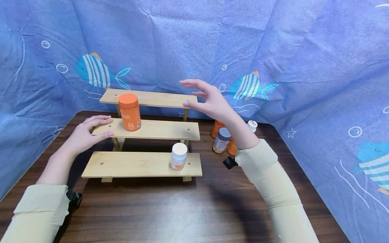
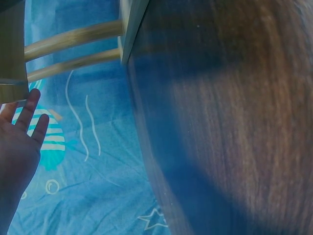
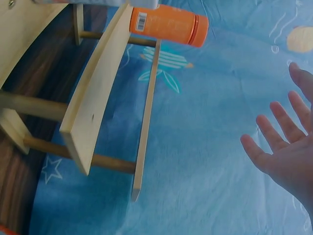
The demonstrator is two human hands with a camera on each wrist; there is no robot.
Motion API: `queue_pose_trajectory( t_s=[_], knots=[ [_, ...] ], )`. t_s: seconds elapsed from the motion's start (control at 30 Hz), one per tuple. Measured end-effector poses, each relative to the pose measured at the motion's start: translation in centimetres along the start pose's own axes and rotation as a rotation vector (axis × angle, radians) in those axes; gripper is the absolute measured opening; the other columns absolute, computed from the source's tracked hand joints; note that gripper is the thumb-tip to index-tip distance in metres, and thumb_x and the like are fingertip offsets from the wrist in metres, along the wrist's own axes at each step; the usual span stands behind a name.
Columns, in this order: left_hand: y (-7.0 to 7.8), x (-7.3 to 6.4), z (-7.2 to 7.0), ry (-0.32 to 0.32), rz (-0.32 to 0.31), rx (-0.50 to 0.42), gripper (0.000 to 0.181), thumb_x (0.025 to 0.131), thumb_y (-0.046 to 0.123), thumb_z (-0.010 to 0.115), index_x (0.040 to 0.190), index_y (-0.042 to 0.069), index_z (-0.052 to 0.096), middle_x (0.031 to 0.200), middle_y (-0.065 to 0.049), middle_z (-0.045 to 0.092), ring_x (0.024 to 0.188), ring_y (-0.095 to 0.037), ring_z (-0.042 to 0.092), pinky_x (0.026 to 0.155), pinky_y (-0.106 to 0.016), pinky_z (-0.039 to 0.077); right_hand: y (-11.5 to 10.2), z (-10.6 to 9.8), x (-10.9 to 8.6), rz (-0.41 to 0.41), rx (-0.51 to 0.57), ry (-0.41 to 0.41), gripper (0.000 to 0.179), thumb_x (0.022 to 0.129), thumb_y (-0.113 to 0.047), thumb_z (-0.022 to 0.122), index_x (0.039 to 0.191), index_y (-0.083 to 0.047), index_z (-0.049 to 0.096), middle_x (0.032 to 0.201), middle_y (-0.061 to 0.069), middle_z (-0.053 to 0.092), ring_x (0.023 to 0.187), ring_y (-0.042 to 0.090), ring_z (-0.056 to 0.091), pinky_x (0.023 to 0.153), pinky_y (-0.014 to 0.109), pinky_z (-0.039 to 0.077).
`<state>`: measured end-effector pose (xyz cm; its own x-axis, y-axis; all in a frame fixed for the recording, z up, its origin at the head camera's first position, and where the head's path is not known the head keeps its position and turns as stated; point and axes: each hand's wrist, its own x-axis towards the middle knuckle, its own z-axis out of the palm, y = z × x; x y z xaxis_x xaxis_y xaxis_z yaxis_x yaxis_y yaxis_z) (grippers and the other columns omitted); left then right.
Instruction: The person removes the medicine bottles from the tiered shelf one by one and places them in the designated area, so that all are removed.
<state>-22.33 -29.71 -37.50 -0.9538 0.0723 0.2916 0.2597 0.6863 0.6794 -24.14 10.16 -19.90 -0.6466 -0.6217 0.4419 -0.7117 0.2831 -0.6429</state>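
My left hand (image 1: 86,133) is at the left end of the middle board of a three-tier wooden rack (image 1: 164,130), thumb along its front edge and fingers toward the back. Its fingers look fairly straight in the left wrist view. My right hand (image 1: 209,101) is raised near the right end of the top board, fingers spread and nothing in them. A large orange bottle with an orange lid (image 1: 130,113) stands upright on the middle board, left of centre. On the bottom board, toward the right, stands a small white bottle with a white cap (image 1: 178,156).
Right of the rack, partly behind my right forearm, several bottles stand on the dark wooden table (image 1: 146,209): a grey-capped bottle (image 1: 222,140), orange ones (image 1: 217,128) and a white-capped one (image 1: 252,125). A blue fish-print cloth (image 1: 188,44) hangs behind and at the sides.
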Motion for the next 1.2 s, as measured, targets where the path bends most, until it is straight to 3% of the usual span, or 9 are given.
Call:
queue_pose_trajectory(
  t_s=[0.2,0.37,0.6,0.77,0.97,1.2],
  knots=[
    [-0.1,0.0,0.0,0.002,0.013,-0.012,0.056,0.082,0.033,0.074,0.130,0.011,0.057,0.140,-0.014,0.045,0.134,-0.038,0.030,0.102,-0.065,0.025,-1.3,1.1,1.2,-0.034,-0.001,-0.053,0.049,0.087,-0.007,0.066,0.133,-0.001,0.050,0.138,0.012,0.050,0.128,0.021,0.045,0.107,0.039,0.036],
    [0.0,0.0,-0.1,0.003,0.018,-0.012,0.055,0.081,0.032,0.075,0.130,0.012,0.058,0.140,-0.013,0.045,0.134,-0.036,0.030,0.102,-0.064,0.026,-1.1,2.3,2.7,-0.051,-0.004,-0.090,0.050,0.087,-0.011,0.067,0.134,-0.004,0.050,0.139,0.009,0.049,0.129,0.022,0.044,0.108,0.039,0.035],
    [0.1,-0.1,-0.2,0.003,0.017,-0.019,0.054,0.080,0.030,0.076,0.129,0.012,0.059,0.141,-0.011,0.045,0.135,-0.036,0.030,0.103,-0.063,0.025,0.8,4.1,5.4,-0.046,-0.024,-0.135,0.053,0.085,-0.025,0.070,0.134,-0.017,0.052,0.138,-0.007,0.050,0.126,0.005,0.043,0.105,0.027,0.036],
    [0.1,0.0,-0.1,0.008,0.021,-0.016,0.055,0.080,0.030,0.076,0.129,0.012,0.059,0.140,-0.011,0.045,0.134,-0.035,0.030,0.104,-0.062,0.025,0.8,5.7,6.9,-0.057,-0.060,-0.186,0.053,0.085,-0.031,0.069,0.135,-0.021,0.051,0.136,-0.011,0.050,0.124,0.002,0.044,0.103,0.027,0.038],
    [0.1,0.0,-0.1,0.005,0.016,-0.016,0.055,0.080,0.031,0.076,0.129,0.012,0.058,0.140,-0.011,0.045,0.134,-0.035,0.030,0.103,-0.062,0.026,0.6,7.1,8.2,-0.025,-0.051,-0.254,0.055,0.086,-0.034,0.068,0.137,-0.024,0.049,0.138,-0.014,0.047,0.124,0.001,0.042,0.104,0.029,0.036],
    [-0.2,0.0,0.0,-0.001,-0.002,-0.002,0.057,0.081,0.035,0.074,0.130,0.013,0.057,0.140,-0.011,0.045,0.134,-0.035,0.031,0.103,-0.063,0.026,1.2,8.3,9.5,0.052,-0.020,-0.341,0.058,0.085,-0.034,0.069,0.137,-0.022,0.048,0.140,-0.010,0.046,0.126,0.009,0.041,0.097,0.028,0.043]
  ],
)
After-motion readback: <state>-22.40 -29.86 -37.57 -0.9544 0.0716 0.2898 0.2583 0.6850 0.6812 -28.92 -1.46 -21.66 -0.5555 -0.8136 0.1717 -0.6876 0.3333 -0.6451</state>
